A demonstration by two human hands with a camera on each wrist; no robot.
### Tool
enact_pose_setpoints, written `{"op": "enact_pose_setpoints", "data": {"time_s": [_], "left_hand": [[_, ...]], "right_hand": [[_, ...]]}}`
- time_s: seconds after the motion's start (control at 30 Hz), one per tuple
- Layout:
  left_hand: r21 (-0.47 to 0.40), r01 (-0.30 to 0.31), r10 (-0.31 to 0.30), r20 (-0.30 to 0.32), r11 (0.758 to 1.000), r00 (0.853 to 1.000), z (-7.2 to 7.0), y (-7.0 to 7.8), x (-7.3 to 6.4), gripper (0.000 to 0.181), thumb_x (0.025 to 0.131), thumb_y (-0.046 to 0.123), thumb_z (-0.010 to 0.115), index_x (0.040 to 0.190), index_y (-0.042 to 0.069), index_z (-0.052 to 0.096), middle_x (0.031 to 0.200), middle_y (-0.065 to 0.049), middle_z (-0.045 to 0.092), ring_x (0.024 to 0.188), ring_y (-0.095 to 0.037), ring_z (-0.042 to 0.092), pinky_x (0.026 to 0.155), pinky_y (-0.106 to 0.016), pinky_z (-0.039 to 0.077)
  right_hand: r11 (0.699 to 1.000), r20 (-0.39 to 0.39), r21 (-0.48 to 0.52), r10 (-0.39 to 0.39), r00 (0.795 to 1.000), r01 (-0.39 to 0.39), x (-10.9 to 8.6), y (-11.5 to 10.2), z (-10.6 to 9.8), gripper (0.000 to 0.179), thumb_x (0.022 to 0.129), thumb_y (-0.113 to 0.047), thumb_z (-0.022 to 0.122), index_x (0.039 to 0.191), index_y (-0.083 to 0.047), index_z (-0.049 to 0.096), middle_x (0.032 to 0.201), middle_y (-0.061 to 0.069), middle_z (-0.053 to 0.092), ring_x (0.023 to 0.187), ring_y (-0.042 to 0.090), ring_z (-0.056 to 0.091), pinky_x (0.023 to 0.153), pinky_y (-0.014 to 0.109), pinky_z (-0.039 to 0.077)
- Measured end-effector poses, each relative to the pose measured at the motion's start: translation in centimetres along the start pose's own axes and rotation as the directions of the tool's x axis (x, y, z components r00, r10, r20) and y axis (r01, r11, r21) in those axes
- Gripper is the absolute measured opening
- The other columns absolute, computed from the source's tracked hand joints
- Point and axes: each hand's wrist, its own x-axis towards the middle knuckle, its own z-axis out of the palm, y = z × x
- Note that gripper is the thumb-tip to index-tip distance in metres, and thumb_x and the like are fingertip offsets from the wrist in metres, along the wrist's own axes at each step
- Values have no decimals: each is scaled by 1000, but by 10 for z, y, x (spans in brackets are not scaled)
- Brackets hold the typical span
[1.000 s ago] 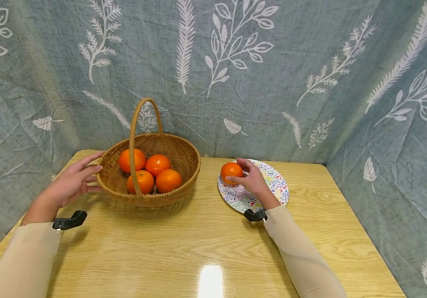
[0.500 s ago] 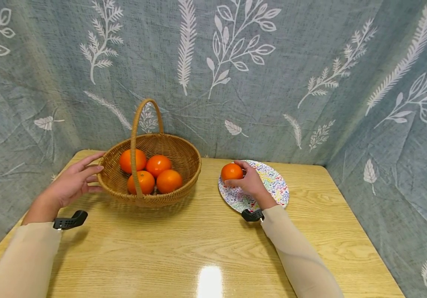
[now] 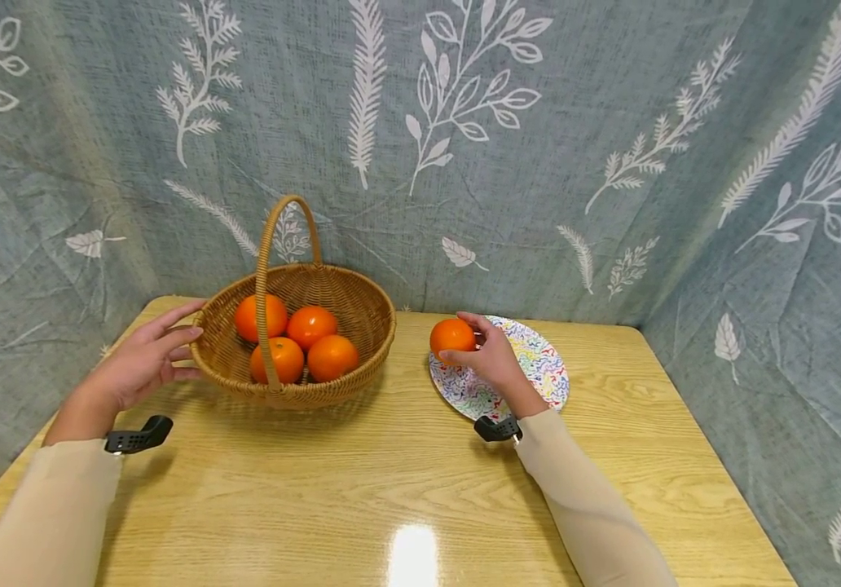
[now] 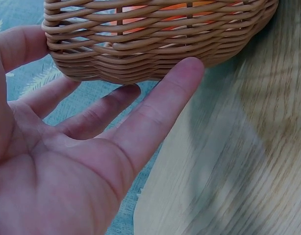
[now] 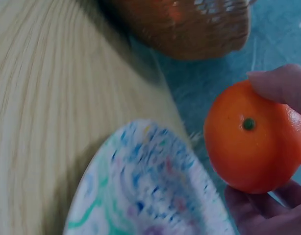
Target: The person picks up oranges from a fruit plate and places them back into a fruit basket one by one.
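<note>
My right hand (image 3: 492,354) grips an orange (image 3: 453,337) over the left edge of a patterned plate (image 3: 545,375). The right wrist view shows the thumb on one side of this fruit and fingers on the other, its green stem end (image 5: 248,124) facing the camera. A wicker basket (image 3: 310,398) with a tall arched handle stands on the left, holding several oranges (image 3: 310,326). Against its left side rests my left hand (image 3: 143,352), fingers extended. In the left wrist view the fingers (image 4: 155,117) touch the woven wall (image 4: 140,61) without curling round it.
The wooden table (image 3: 303,505) carries the basket and plate near its back edge. A blue-grey curtain (image 3: 538,244) with white leaf prints hangs behind and along both sides. Bare tabletop lies between basket and plate.
The orange in my right hand has shifted slightly left and appears to have risen a little from the plate. My left hand and the basket stay where they were.
</note>
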Motion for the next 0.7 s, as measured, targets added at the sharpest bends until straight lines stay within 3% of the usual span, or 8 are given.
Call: {"op": "enact_pose_setpoints", "data": {"time_s": [0.23,0.7], "left_hand": [[-6,-6,7,11,1000,1000,-1,-3,0,67,113,15,41,167,15,2,127,13,66,105,-14,74,79,-35,64],[6,1,-1,8,1000,1000,1,-1,-2,67,112,16,42,167,17,2,129,14,64,106,-12,73,81,-33,63]], "right_hand": [[995,19,30,-92,996,92,-9,-25,5,71,84,-19,87,147,-20,55,141,9,57,122,32,62,98,46,58],[977,55,132,-173,983,165,-13,-78,24,66,82,-21,88,142,-25,59,135,5,63,120,26,65,99,41,58]]}}
